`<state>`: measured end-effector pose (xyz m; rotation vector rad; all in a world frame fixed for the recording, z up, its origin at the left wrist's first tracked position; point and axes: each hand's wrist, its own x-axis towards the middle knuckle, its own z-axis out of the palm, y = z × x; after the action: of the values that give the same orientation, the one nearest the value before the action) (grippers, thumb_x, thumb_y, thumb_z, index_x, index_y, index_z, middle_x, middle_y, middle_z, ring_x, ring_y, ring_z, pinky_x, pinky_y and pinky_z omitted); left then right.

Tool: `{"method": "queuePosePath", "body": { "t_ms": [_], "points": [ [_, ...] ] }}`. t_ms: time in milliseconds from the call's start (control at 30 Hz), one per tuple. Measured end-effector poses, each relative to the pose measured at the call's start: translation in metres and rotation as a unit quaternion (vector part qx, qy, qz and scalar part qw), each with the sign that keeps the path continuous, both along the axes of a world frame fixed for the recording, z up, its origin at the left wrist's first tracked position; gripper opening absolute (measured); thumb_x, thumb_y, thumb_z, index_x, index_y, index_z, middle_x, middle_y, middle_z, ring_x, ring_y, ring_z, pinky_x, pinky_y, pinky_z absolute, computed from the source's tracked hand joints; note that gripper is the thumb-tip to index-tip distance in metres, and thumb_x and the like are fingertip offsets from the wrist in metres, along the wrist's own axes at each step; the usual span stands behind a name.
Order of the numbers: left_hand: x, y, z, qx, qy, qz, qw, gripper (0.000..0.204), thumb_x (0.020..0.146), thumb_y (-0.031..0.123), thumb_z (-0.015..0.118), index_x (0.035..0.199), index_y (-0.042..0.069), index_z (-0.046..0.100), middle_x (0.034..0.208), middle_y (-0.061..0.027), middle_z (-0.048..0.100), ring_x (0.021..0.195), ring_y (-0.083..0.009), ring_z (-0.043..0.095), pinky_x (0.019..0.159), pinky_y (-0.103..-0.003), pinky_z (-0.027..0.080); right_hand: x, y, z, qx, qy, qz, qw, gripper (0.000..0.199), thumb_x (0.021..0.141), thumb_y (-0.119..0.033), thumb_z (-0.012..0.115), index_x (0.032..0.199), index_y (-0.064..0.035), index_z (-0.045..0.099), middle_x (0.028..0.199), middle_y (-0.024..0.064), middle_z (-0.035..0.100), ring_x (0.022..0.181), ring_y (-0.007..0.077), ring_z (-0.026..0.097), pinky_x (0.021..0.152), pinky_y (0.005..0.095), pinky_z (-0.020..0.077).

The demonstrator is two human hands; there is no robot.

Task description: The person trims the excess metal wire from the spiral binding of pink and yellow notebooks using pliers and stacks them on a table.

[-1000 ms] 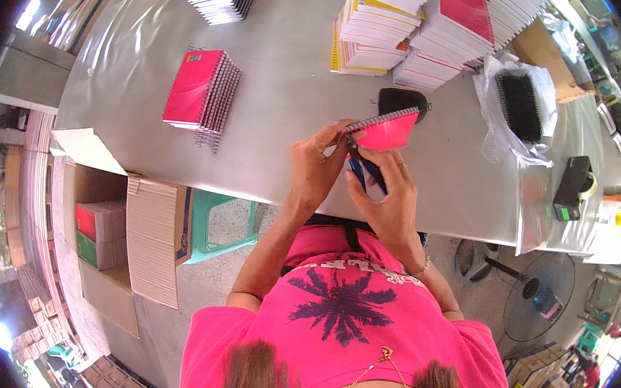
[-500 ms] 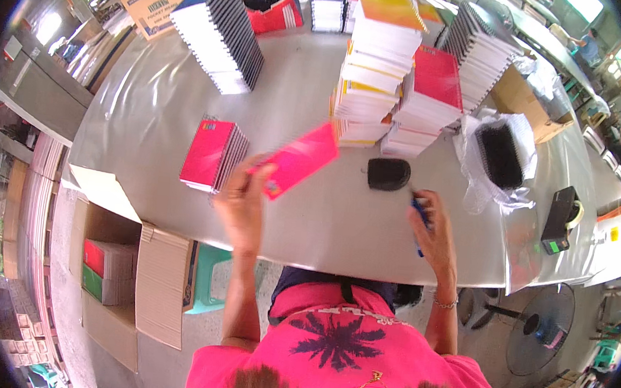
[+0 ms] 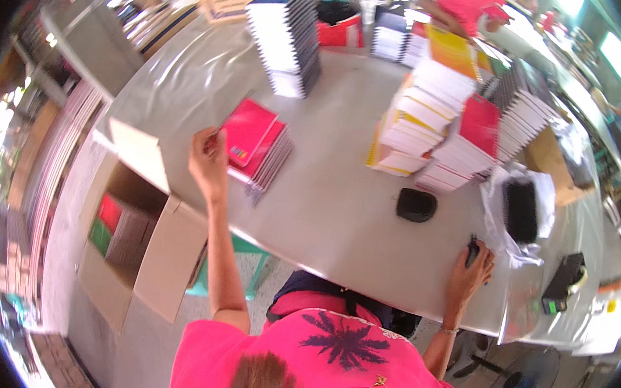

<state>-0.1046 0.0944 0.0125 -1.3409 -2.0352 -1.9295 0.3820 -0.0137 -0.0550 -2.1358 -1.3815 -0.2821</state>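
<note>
My left hand pinches the left edge of a red notebook, which lies slightly askew on a short stack of red spiral notebooks. Over at the right, my right hand is closed around a small hand tool with a dark blue handle; its working end is hard to make out. Between the hands, nearer the right one, a small dark rounded pad or pouch lies on the grey table.
Tall notebook piles stand behind: a dark one and a yellow-topped one beside red ones. Clear wrap holds a black bundle. A tape dispenser sits at right. An open carton stands left; another person is beyond.
My left hand has brought the red notebook from mid-air onto the red stack. My right hand, with the tool, has moved right and nearer. The view has turned, and a person now shows beyond.
</note>
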Motion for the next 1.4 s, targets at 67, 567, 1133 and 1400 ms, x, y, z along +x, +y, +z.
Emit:
{"method": "queuePosePath", "body": {
  "t_ms": [67, 567, 1133, 1400],
  "points": [
    [0.003, 0.0, 0.001, -0.012, 0.033, 0.031, 0.999, 0.025, 0.089, 0.021, 0.069, 0.104, 0.001, 0.066, 0.091, -0.0095, 0.068, 0.083, -0.0175, 0.064, 0.078, -0.032, 0.051, 0.001, 0.0, -0.001, -0.011, 0.009, 0.006, 1.0, 0.031, 0.09, -0.021, 0.06, 0.119, -0.0118, 0.055, 0.113, 0.0114, 0.054, 0.109, 0.0334, 0.049, 0.094, 0.048, 0.0345],
    [-0.01, -0.018, -0.02, -0.055, -0.02, -0.012, 0.998, 0.031, 0.095, 0.027, 0.062, 0.108, -0.001, 0.068, 0.098, -0.0089, 0.072, 0.093, -0.0146, 0.067, 0.082, -0.028, 0.051, 0.002, 0.005, -0.002, -0.028, 0.019, 0.007, 0.999, 0.034, 0.09, -0.023, 0.06, 0.122, -0.0131, 0.054, 0.117, 0.0115, 0.053, 0.107, 0.0349, 0.049, 0.093, 0.0494, 0.0361],
    [-0.006, -0.027, -0.025, -0.087, 0.004, -0.001, 0.996, 0.029, 0.097, 0.022, 0.06, 0.109, -0.004, 0.066, 0.099, -0.014, 0.07, 0.092, -0.0217, 0.066, 0.084, -0.035, 0.05, -0.002, 0.018, 0.023, -0.07, 0.055, -0.006, 0.996, 0.025, 0.087, -0.021, 0.063, 0.111, -0.0144, 0.063, 0.116, 0.0114, 0.057, 0.116, 0.032, 0.048, 0.099, 0.0512, 0.0308],
    [0.034, -0.033, 0.006, -0.019, 0.211, 0.041, 0.976, 0.016, 0.093, 0.012, 0.061, 0.101, 0.0, 0.069, 0.102, -0.0133, 0.067, 0.096, -0.0297, 0.064, 0.082, -0.041, 0.053, -0.006, 0.109, 0.127, 0.192, 0.388, 0.213, 0.876, 0.037, 0.099, -0.036, 0.055, 0.11, -0.0022, 0.063, 0.08, 0.0041, 0.058, 0.073, 0.0101, 0.055, 0.063, 0.0247, 0.0427]
  ]
}}
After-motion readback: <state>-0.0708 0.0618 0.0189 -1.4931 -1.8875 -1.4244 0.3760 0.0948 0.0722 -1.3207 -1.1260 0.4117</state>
